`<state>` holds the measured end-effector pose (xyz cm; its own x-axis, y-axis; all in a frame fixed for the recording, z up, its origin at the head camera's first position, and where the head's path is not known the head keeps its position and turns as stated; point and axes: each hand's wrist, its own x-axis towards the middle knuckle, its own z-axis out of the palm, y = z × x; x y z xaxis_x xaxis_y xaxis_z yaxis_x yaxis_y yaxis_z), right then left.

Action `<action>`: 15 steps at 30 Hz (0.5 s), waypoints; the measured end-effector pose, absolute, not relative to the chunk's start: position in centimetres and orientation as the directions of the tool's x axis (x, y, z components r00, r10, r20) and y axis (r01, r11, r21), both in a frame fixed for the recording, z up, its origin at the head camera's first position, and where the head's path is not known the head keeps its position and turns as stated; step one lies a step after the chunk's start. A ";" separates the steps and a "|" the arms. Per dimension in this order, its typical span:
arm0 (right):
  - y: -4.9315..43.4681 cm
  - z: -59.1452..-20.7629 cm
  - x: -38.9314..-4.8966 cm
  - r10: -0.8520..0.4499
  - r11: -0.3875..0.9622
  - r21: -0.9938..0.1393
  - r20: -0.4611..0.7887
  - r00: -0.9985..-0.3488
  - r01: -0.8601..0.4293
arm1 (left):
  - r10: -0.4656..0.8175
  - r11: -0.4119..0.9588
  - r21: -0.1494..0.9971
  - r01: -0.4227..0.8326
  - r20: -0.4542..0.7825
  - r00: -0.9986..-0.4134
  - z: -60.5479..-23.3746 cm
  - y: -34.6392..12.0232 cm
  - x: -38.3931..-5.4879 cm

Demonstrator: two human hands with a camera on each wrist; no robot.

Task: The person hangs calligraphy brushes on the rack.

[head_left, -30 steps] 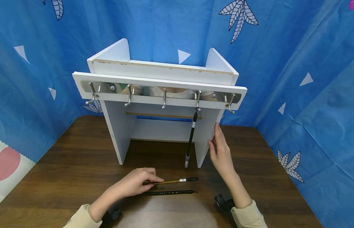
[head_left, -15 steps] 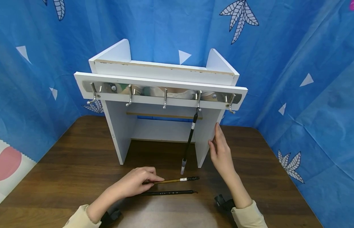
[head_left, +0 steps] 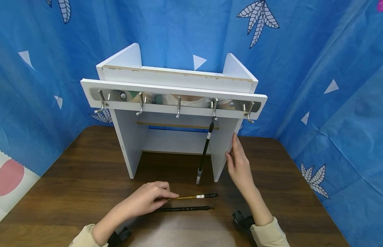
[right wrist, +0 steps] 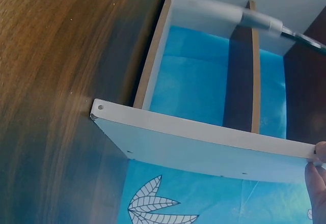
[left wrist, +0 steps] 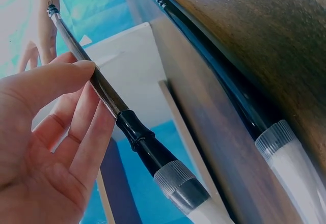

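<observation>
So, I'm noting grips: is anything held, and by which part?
The left hand pinches the brown brush by its handle; the right hand touches the white rack.

- Your head view is clearly lit, with pale glare on the desk (head_left: pixel 185 235) nearest you.
- Your left wrist view looks washed out at upper left.
- Your right wrist view shows the hanging brush (right wrist: pixel 257 21) blurred.

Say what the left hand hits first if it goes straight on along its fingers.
Likely the bare right forearm, with the slim brown-and-black brush in the left hand leading. The long black pale-capped brush hanging ahead may come sooner; depth is unclear.
</observation>
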<state>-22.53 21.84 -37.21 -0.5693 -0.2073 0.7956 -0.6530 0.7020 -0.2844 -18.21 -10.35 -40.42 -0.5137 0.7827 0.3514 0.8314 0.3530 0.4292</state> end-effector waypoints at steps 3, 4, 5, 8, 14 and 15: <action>21.9 -37.2 -22.5 -0.207 0.702 -0.289 0.792 -0.574 -0.651 | 0.784 0.356 0.413 0.838 0.357 -0.509 -40.3 -10.3 -18.1; 21.9 -37.2 -22.5 -0.207 0.702 -0.289 0.792 -0.575 -0.651 | 0.783 0.357 0.410 0.839 0.359 -0.508 -40.3 -10.3 -18.1; 21.9 -37.2 -22.5 -0.206 0.702 -0.289 0.791 -0.575 -0.650 | 0.782 0.356 0.409 0.840 0.361 -0.507 -40.3 -10.3 -18.1; 21.9 -37.1 -22.4 -0.205 0.704 -0.290 0.792 -0.576 -0.649 | 0.781 0.353 0.412 0.840 0.364 -0.507 -40.1 -10.3 -18.0; 21.8 -37.2 -22.5 -0.208 0.702 -0.286 0.794 -0.572 -0.652 | 0.774 0.337 0.426 0.839 0.381 -0.505 -39.8 -10.4 -17.9; 21.8 -37.2 -22.5 -0.208 0.702 -0.286 0.793 -0.572 -0.652 | 0.773 0.336 0.428 0.839 0.384 -0.505 -39.7 -10.5 -17.8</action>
<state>-22.46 21.83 -37.20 -0.5719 -0.2085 0.7934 -0.6521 0.7023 -0.2855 -17.84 -10.45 -39.74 -0.5049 0.7729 0.3844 0.8394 0.3356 0.4276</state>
